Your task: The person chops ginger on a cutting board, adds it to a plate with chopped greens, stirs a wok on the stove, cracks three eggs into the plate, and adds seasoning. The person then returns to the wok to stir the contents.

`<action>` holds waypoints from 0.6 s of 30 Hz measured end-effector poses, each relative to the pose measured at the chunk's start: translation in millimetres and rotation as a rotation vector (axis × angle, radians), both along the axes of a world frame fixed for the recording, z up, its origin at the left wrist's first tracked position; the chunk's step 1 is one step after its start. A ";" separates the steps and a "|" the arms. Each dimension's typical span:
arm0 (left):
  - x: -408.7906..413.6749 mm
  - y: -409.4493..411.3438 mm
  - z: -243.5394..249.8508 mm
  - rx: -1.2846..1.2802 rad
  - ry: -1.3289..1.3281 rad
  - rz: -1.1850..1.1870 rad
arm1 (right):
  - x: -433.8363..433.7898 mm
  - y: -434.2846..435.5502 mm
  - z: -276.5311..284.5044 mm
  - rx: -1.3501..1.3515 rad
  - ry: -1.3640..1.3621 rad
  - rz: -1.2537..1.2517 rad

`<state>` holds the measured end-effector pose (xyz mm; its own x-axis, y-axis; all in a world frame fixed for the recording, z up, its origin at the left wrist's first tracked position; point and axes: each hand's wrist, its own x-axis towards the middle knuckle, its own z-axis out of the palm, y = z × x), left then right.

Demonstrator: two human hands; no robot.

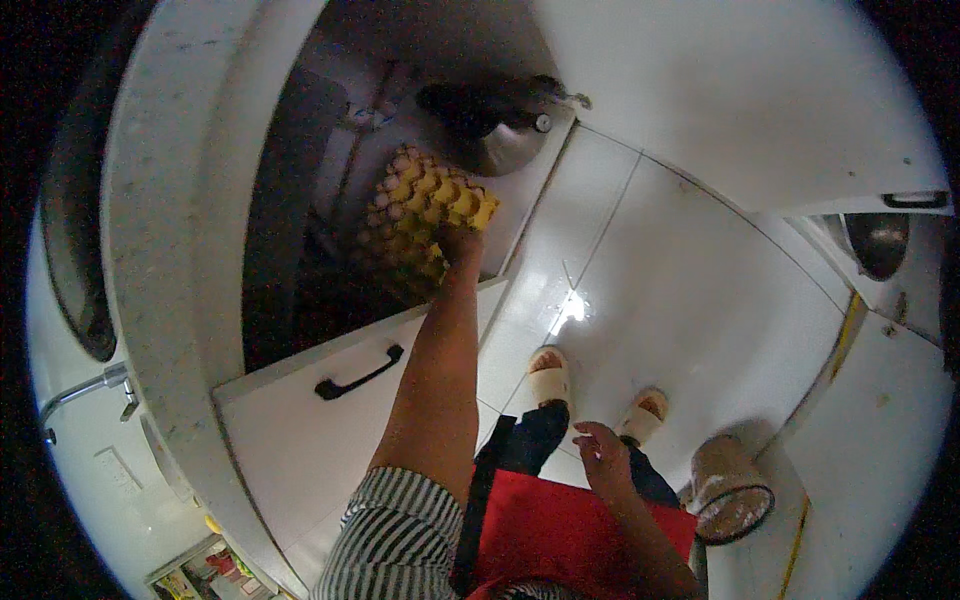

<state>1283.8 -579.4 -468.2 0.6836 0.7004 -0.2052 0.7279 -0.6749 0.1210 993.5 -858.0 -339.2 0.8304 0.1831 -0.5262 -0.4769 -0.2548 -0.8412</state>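
Observation:
My left hand reaches into an open lower cabinet and grips the near edge of a yellow egg tray with rows of moulded cups. The tray stands tilted inside, its lower part in shadow. Part of my left hand's fingers is hard to see against it. Just behind the tray lies a shiny metal lid or pan, with dark cookware beside it. My right hand hangs before my red apron, fingers loosely apart, holding nothing.
An opened white cabinet door extends to the upper right. A second door with a black handle is near my left arm. Speckled countertop curves along the left, by a faucet. A waste bin stands right; a metal bowl sits beyond.

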 end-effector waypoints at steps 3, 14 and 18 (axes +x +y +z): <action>19.9 18.6 -6.1 -0.002 -0.098 0.131 | 9.3 -0.8 -9.1 0.046 0.028 -0.056; 21.4 118.5 -27.6 0.007 -0.112 0.189 | 43.7 -13.8 -28.0 0.054 0.211 0.033; 14.8 130.2 -30.0 0.022 -0.112 0.197 | 53.6 -17.2 -25.2 0.108 0.257 0.019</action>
<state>1298.6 -449.1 -498.2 0.5511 0.8259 -0.1192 0.8286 -0.5247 0.1953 1047.2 -875.2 -364.4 0.6679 0.2634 -0.6961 -0.6745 -0.1810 -0.7157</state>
